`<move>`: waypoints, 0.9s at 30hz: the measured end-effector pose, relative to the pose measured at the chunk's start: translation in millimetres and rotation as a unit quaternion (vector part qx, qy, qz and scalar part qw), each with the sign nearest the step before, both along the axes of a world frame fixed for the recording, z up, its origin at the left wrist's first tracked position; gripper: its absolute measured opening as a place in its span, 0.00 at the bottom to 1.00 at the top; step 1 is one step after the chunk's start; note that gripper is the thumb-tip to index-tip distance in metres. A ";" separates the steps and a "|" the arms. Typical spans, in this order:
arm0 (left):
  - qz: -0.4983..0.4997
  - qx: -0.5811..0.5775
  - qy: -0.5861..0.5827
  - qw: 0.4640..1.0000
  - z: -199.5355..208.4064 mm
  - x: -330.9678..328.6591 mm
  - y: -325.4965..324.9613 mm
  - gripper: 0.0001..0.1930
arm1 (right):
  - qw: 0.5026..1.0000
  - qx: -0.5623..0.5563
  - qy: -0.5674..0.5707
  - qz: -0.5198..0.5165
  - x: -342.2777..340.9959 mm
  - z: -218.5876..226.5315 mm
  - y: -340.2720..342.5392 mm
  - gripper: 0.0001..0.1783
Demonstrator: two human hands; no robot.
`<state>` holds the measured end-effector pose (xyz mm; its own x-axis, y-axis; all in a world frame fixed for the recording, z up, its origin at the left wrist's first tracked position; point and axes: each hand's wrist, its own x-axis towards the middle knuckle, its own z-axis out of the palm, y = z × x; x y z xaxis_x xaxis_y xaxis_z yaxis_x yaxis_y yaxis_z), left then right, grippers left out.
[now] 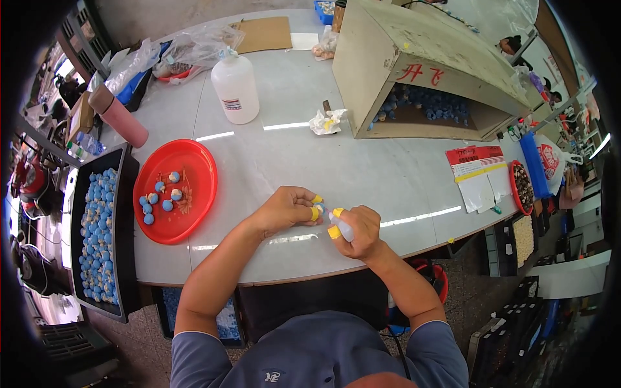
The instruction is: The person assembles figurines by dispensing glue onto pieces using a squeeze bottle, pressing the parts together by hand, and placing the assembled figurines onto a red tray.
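Observation:
My left hand (284, 210) is closed, pinching a small blue-and-white piece (321, 208) between yellow-wrapped fingertips. In my right hand (363, 234) is a small translucent squeeze bottle (345, 229), gripped with its narrow end toward that piece. Yellow wraps cover fingertips of this hand too. Both hands meet over the grey table near its front edge. To their left lies a round red tray (197, 223) with several small blue-and-cream balls (167, 205) in it. The exact shape of the pinched piece is mostly hidden by my fingers.
A black bin (129, 258) full of blue balls stands at the left edge. A large white bottle (236, 90), a pink flask (119, 116) and crumpled tissue (326, 121) stand farther back. A beige box (362, 77) holds many blue pieces; papers (480, 178) lie at right.

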<state>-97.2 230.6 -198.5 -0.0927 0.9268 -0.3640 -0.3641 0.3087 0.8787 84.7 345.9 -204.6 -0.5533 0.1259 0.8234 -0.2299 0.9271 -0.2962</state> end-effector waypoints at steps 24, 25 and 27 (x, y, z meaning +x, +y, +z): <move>-0.007 0.002 -0.010 1.000 -2.1 -1.2 0.3 0.22 | 0.999 -0.032 0.001 0.005 -0.7 -0.2 1.2 0.13; -0.007 0.000 -0.007 1.000 -1.3 -1.6 -0.1 0.22 | 0.999 -0.040 0.010 0.007 1.0 0.3 1.6 0.12; -0.006 -0.004 -0.015 1.000 0.5 -3.5 -0.7 0.21 | 0.998 -0.063 0.017 0.005 5.9 0.6 4.5 0.12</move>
<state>-100.7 229.9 -198.0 -0.0712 0.9244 -0.3747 -0.3875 0.3205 0.8644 90.6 350.4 -204.0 -0.5271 0.2250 0.8195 -0.2502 0.8805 -0.4027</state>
